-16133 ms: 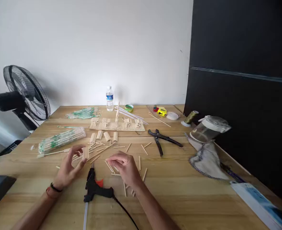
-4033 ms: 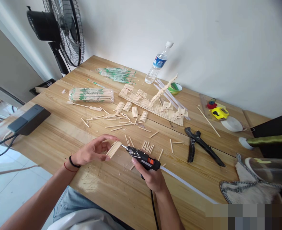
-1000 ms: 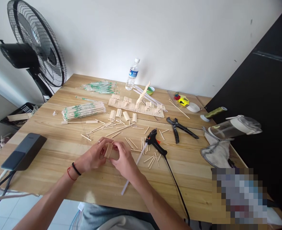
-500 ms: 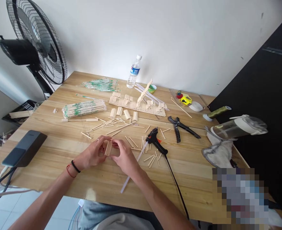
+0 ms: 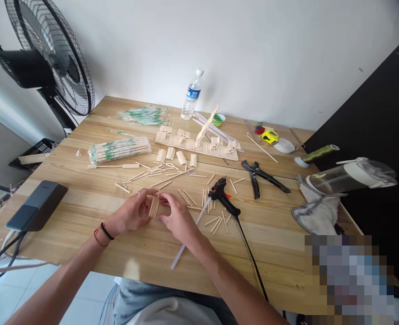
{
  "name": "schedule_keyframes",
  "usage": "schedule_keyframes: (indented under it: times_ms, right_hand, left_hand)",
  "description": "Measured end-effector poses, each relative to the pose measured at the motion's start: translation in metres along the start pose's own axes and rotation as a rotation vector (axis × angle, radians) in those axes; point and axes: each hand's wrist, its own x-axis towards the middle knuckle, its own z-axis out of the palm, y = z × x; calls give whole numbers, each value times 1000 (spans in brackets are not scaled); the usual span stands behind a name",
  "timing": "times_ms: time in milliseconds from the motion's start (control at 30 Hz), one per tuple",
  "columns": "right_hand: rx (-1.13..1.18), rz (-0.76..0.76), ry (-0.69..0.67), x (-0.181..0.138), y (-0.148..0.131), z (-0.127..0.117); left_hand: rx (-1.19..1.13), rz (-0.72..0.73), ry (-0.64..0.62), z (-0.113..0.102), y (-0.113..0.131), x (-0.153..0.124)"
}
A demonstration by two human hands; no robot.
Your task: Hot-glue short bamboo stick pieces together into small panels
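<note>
Between my two hands is a small panel of wooden sticks [image 5: 154, 206] laid side by side, held tilted just above the table. My left hand [image 5: 133, 213] grips its left edge with thumb and fingers. On the opposite edge my right hand [image 5: 176, 215] pinches it, some fingers hidden behind. To the right lies a black glue gun [image 5: 223, 197] with a long clear glue stick [image 5: 192, 234] running out of its back beneath my right forearm. Short cut sticks [image 5: 216, 223] are scattered around the gun. Several finished stick panels [image 5: 170, 153] rest farther back.
A long stick-built model [image 5: 195, 144] stands behind, near a water bottle [image 5: 191, 97]. Bundled wrapped sticks [image 5: 119, 150] lie left. Black cutters [image 5: 265, 177], a yellow tape measure [image 5: 269, 136] and a clear jug [image 5: 351, 175] are right. A dark power box [image 5: 38, 206] sits at the left edge.
The camera view has shifted slightly. Both hands keep hold of the stick panel, which has barely moved or turned.
</note>
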Motion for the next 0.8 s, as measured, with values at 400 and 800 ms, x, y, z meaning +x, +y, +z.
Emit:
schedule_keyframes:
  times_ms: [400,800]
  right_hand:
    - [33,-4,-1,5,2,2]
    - [209,51,-19,0,0,-61]
  left_hand:
    - [-48,-35,-26,-3,1,1]
    - [-343,81,61,0,-4,8]
